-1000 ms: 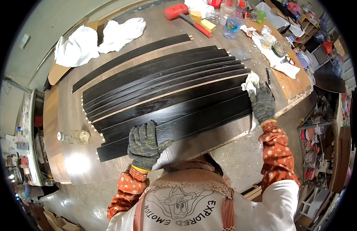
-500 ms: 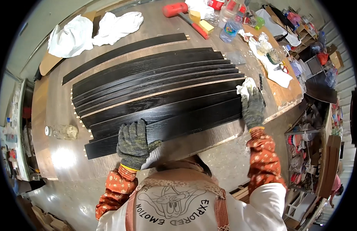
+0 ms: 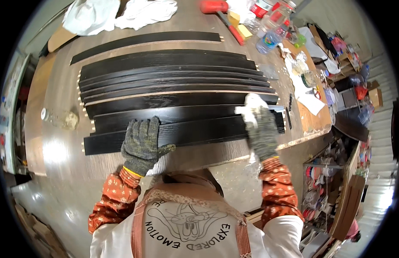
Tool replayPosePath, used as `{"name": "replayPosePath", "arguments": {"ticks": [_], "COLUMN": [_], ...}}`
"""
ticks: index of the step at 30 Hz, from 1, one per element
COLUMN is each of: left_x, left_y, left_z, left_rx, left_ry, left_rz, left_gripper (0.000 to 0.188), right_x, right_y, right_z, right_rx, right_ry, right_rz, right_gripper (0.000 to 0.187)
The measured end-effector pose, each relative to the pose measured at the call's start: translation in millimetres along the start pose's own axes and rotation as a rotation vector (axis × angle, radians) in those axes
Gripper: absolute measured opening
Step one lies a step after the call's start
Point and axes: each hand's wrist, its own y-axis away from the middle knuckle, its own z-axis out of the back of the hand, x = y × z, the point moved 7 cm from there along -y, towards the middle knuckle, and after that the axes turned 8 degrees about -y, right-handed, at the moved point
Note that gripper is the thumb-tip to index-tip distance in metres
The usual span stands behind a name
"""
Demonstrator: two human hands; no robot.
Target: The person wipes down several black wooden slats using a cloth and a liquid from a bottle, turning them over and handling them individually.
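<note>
A: Where's the workpiece?
B: Front black slat (image 3: 201, 132) lies flat on the table (image 3: 208, 154), near edge, pale pegs (image 3: 83, 146) showing at its left end. Other black slats (image 3: 165, 81) sit right behind it, closely packed. One lone slat (image 3: 148, 37) lies apart at the back.
A: Hands?
B: Well apart, both gloved. Left hand (image 3: 141, 139) rests palm down on the front slat, left of its middle, fingers extended, thumb out to the side. Not wrapped around anything. Right hand (image 3: 263, 133) holds a bunched white cloth (image 3: 254, 103) over the right ends of the front slats. Blurred, so can't tell which slat the cloth touches or how tight the grip is.
A: Step?
B: My read: wiping down the slats, left hand steadying, right hand working the cloth.
A: Next move needs what?
B: I'd say cloth flat, even pressure along the grain, left hand bracing so the slat doesn't slide. Mind the pegs, they could snag the cloth.
A: Around it?
B: Glass jar (image 3: 61, 118) on its side at left. Red mallet (image 3: 214, 6), yellow sponge (image 3: 244, 31) and plastic bottle (image 3: 269, 42) far back right.
</note>
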Motion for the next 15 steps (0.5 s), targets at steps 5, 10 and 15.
{"name": "replayPosePath", "arguments": {"ticks": [5,10,15], "left_x": [12,26,32], "left_y": [25,68,77], "left_z": [35,28,24], "left_rx": [-0.285,-0.296,-0.239], "left_ry": [0.09,0.103,0.323], "left_rz": [-0.034,0.091,0.183], "left_gripper": [0.058,0.037,0.034], "right_x": [-36,-27,91], "right_y": [3,-2,-40], "right_z": [26,23,45], "right_rx": [-0.096,-0.042,0.024], "right_ry": [-0.389,-0.323,-0.32], "right_rz": [-0.132,-0.085,0.297], "right_gripper": [0.046,0.048,0.048]}}
